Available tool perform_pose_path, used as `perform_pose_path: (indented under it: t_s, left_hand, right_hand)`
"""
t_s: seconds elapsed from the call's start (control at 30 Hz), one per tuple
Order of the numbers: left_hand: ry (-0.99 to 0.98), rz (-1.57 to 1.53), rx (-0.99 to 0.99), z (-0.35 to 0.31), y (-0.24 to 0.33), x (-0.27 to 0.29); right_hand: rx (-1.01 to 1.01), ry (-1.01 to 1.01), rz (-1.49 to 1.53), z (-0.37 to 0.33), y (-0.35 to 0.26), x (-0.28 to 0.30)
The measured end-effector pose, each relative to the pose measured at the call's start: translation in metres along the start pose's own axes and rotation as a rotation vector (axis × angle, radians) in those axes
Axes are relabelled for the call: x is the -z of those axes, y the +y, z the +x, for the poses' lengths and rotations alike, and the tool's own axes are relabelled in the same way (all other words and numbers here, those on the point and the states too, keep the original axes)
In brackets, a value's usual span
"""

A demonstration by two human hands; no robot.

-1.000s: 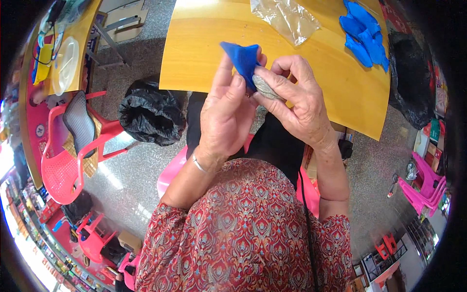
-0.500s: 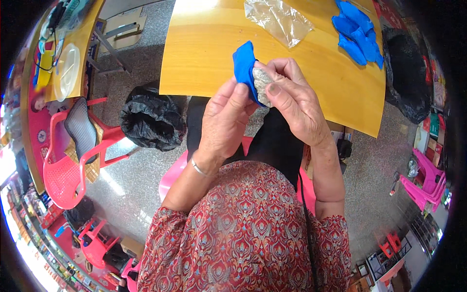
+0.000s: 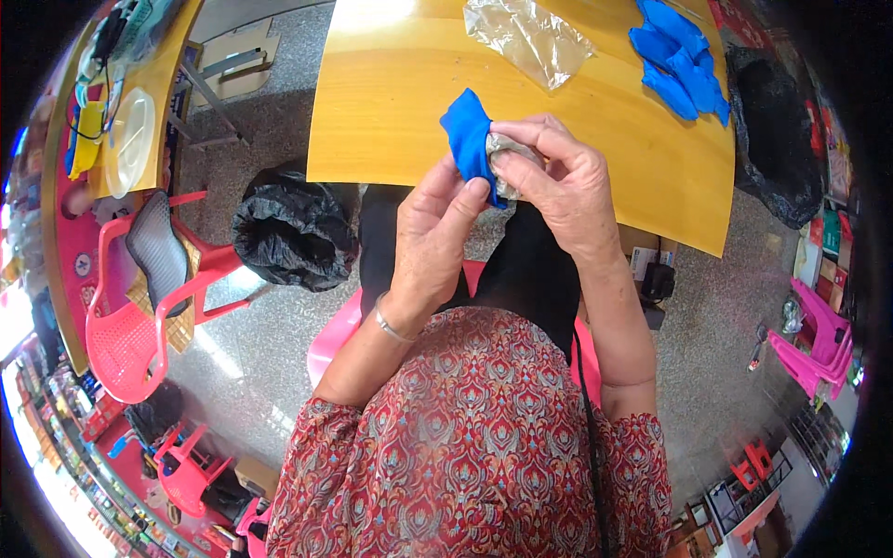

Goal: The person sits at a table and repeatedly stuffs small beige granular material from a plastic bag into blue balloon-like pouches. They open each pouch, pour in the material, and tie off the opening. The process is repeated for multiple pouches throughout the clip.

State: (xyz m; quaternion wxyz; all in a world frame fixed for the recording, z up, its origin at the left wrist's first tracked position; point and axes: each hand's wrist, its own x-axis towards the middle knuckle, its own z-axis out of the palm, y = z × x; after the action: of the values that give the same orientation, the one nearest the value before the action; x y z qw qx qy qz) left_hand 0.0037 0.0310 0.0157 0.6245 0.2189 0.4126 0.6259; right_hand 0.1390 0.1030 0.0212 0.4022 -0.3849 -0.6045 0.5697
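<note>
Just past the near edge of the wooden table (image 3: 400,102), a small blue cloth piece (image 3: 470,135) is pinched between the thumb and fingers of my left hand (image 3: 435,223). It looks like a little pouch; its far end sticks up loose. My right hand (image 3: 563,181) is closed on a crumpled greyish packet (image 3: 502,147), pressed against the right side of the blue cloth. How far the packet sits inside the cloth is hidden by my fingers. A pile of similar blue cloth pieces (image 3: 677,60) lies at the table's far right.
A clear plastic bag (image 3: 530,42) lies flat at the table's far side. Left of my knees stands a bin lined with a black bag (image 3: 293,228), beside a red plastic chair (image 3: 130,339). Another black bag (image 3: 772,139) hangs or stands off the table's right edge.
My right fingers have curled further over the grey packet, which now shows less. The blue cloth has tilted slightly, and both hands have shifted a little.
</note>
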Motion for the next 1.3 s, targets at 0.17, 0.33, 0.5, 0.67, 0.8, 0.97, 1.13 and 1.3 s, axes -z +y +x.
perform_pose_path:
  t_s: [0.17, 0.33, 0.5, 0.67, 0.8, 0.97, 1.13, 1.3]
  left_hand:
    - [-0.064, 0.177, -0.069, -0.005, 0.009, 0.005]
    - [-0.122, 0.244, -0.079, -0.006, 0.013, 0.004]
    - [-0.028, 0.134, -0.199, -0.001, 0.012, -0.009]
    - [0.052, 0.188, -0.168, 0.002, 0.005, -0.009]
    - [0.040, 0.221, -0.156, 0.001, 0.000, -0.011]
    - [0.035, 0.279, -0.256, -0.001, -0.001, -0.015]
    - [0.155, 0.304, -0.334, 0.004, 0.005, -0.007]
    - [0.202, 0.398, -0.379, 0.010, 0.009, -0.006]
  right_hand:
    - [-0.133, -0.006, 0.250, 0.002, -0.017, -0.002]
    - [-0.040, -0.133, 0.082, 0.008, -0.022, 0.010]
    - [-0.070, -0.077, 0.255, 0.004, -0.007, 0.000]
    - [-0.097, 0.086, 0.232, 0.002, 0.000, -0.010]
    - [-0.093, 0.143, 0.192, 0.001, 0.005, -0.012]
    - [-0.144, 0.138, 0.261, 0.000, -0.003, -0.016]
    - [-0.132, -0.022, 0.420, -0.004, -0.014, -0.010]
    - [-0.172, 0.040, 0.448, -0.008, -0.007, -0.012]
